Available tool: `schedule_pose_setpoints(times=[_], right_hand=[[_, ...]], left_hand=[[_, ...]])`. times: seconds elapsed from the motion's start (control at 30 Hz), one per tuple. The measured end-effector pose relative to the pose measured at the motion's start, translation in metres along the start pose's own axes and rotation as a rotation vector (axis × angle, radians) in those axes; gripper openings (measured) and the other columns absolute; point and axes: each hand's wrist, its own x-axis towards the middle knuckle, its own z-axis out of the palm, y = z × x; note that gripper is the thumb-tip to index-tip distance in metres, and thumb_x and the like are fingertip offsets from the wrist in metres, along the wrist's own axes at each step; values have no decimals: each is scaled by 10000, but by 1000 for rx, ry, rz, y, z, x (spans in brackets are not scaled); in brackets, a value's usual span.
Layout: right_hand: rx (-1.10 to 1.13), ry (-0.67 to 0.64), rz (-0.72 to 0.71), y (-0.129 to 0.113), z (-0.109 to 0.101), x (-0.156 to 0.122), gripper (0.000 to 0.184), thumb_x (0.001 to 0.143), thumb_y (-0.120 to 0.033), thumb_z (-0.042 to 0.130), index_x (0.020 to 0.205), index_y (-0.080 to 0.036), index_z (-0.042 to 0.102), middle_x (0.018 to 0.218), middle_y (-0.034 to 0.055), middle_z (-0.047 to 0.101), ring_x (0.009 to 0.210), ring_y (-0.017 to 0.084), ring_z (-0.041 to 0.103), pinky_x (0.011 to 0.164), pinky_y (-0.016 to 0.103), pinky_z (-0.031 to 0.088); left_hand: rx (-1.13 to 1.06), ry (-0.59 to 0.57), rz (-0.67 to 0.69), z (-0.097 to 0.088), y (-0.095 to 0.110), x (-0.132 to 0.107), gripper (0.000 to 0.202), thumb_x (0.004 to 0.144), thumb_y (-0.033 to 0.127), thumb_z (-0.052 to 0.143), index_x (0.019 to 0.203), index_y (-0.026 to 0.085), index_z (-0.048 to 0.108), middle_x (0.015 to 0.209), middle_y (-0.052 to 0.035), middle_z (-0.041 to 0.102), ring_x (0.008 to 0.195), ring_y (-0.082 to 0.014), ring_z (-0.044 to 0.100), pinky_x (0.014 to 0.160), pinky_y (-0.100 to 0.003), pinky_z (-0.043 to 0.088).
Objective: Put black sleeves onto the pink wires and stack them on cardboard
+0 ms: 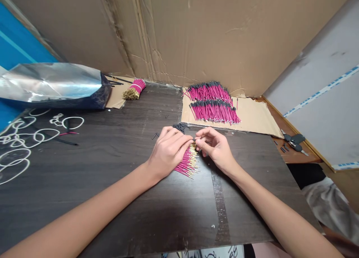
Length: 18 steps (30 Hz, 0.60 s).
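My left hand (171, 149) rests over a bundle of pink wires with gold pin ends (188, 162), its thumb and fingers pinched together. Facing it, my right hand (214, 147) is closed in a pinch, its fingertips almost touching the left ones. A short piece of black tube (194, 139) shows between the fingertips; the left fingers hide whatever else is there. Just beyond my left hand lies a small pile of black tube pieces (181, 127), with a few loose ones beside it.
Rows of pink wires with black ends (213, 102) lie on a cardboard sheet (255, 114) at the back. A tied wire bundle (135, 89), a silver bag (56, 84) and white cord loops (36, 136) occupy the left. Black-handled cutters (294, 141) lie at the right, beyond the dark table's (126, 220) edge.
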Motion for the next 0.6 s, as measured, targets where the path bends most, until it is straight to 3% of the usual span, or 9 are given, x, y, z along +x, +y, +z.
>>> schedule_pose_setpoints(times=[0.2, 0.6], right_hand=[[40, -10, -31, -3, 0, -2, 260, 880, -382, 731, 1044, -207, 634, 965, 50, 681, 734, 142, 647, 476, 226, 445], [97, -35, -16, -1, -4, 3, 336, 827, -444, 780, 1014, -203, 641, 859, 31, 682, 684, 145, 648, 458, 219, 458]], left_hand=[[-78, 6, -23, 0, 2, 1, 116, 998, 176, 568, 1017, 163, 682, 856, -34, 720, 807, -179, 603, 847, -369, 461], [-179, -4, -61, -2, 1, 1, 131, 1005, 174, 558, 948, 163, 675, 847, -39, 709, 804, -172, 607, 831, -363, 469]])
